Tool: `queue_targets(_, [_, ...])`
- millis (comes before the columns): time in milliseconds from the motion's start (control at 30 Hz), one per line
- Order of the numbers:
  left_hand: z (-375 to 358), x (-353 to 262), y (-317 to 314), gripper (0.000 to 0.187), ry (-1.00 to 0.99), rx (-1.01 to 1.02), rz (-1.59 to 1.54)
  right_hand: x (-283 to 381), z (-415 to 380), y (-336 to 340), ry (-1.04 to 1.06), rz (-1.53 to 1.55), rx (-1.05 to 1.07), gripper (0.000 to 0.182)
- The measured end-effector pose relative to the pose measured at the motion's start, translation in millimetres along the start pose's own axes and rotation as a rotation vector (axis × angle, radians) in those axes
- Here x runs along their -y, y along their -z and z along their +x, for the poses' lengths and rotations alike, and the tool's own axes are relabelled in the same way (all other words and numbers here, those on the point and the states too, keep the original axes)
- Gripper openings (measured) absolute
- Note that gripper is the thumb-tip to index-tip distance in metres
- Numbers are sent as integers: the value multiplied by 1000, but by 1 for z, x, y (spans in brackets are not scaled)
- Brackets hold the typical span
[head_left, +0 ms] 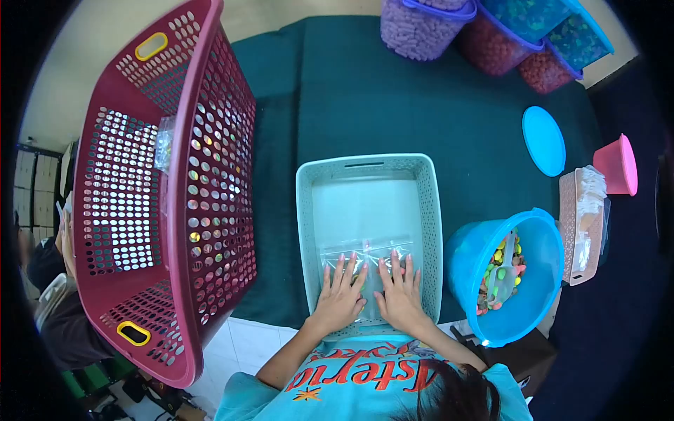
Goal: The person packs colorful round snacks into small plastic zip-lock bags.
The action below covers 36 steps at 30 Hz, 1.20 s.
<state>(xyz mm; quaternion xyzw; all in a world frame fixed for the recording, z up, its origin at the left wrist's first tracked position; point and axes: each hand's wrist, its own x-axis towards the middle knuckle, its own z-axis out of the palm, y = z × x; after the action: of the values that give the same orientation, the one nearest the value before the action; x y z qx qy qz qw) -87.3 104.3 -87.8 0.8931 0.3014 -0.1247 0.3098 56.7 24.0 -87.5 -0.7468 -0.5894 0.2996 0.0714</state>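
Note:
A pale green plastic tray basket sits in front of me at the table's near edge. Clear plastic bags lie side by side on its floor, with small dark and coloured pieces partly showing under my fingers. My left hand rests palm down on the left bag, its fingers stretched out. On the right bag my right hand lies flat in the same way, fingers apart. Neither hand grips anything. Most of the bags' contents are hidden beneath my hands.
A tall maroon laundry basket stands at left, with bagged items inside. To the right is a blue bucket holding coloured candies and a scoop. Lidded tubs, a blue lid, a pink cup and a pink basket lie beyond.

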Motion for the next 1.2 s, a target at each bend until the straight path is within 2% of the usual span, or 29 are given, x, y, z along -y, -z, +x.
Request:
queue_targets(233, [-3,0,3,73,15,10,-40,9,-2,-5,-67,-67,40,67])
queue_targets(333, [-3,1,10,75,8,39,-26,10,-2,1,-58,-55,49,74])
queue_targets(400, [-4,0,15,78,-6,105,5,12,0,18,-77,24,232,81])
queue_targets(433, [-5,0,17,78,-9,100,10,11,0,23,-76,23,225,81])
queue_targets(500, [-6,-1,21,81,-8,151,98,9,-1,32,-23,139,348,86])
queue_targets(700, [-11,0,17,85,-28,185,87,13,-4,10,-27,0,253,87])
queue_targets(833, [-17,-3,13,87,-49,151,197,17,-4,1,-26,-56,166,88])
queue_targets(1033, [-41,-15,0,74,-130,0,109,15,-7,-5,-30,-75,100,94])
queue_targets(1133, [-46,-15,-6,57,-109,37,97,16,-11,2,-30,-110,106,92])
queue_targets(1200, [-48,-13,-2,56,-128,35,104,15,-16,4,5,-71,88,90])
